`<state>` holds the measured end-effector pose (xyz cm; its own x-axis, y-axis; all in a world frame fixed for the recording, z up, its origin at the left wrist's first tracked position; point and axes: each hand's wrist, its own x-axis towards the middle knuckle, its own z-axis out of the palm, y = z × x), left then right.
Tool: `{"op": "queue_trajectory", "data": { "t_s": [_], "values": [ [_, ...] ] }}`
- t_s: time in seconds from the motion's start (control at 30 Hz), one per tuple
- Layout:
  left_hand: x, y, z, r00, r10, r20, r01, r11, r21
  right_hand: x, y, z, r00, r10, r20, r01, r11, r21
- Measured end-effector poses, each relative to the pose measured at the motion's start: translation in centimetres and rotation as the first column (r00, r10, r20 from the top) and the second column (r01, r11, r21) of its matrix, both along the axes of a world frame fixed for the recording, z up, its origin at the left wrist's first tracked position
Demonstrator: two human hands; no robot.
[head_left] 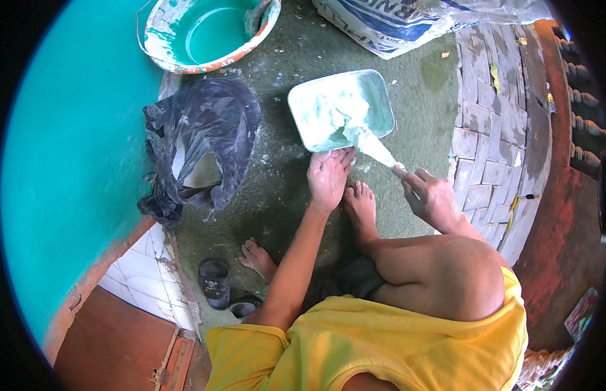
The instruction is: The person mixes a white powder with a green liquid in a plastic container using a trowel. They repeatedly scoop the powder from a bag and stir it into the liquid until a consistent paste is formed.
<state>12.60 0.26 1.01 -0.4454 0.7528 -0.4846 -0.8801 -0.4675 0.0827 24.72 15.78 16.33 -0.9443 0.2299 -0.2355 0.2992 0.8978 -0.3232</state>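
Note:
A shallow rectangular tray [383,104] sits on the green floor, holding a pale, thick paste [345,107]. My left hand [328,179], dusted white, is at the tray's near edge with its fingers gripping the rim. In my right hand [432,195] is the handle of a putty knife [379,154]. The knife slants down to the left, and its paste-covered blade dips into the near right part of the tray. Paste hides most of the blade.
A bucket [219,64] with green paint stands at the far left, a crumpled black plastic bag [215,120] nearer. A white and blue sack [394,29] lies at the back. Grey paving [477,117] runs along the right. A dark sandal [214,283] lies near my left foot.

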Motion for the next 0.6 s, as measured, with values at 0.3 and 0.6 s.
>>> {"op": "queue_trajectory", "data": {
  "t_s": [0.3,0.6],
  "values": [
    [0.0,-0.1,0.0,0.996,-0.056,-0.063,0.056,0.998,-0.004,-3.2,2.7,5.1,0.972,-0.196,0.129,0.222,0.948,-0.230],
    [-0.6,0.6,1.4,0.995,-0.094,-0.040,0.095,0.995,0.023,-3.3,0.9,-4.1,0.745,-0.491,0.451,0.559,0.092,-0.824]
  ]
}}
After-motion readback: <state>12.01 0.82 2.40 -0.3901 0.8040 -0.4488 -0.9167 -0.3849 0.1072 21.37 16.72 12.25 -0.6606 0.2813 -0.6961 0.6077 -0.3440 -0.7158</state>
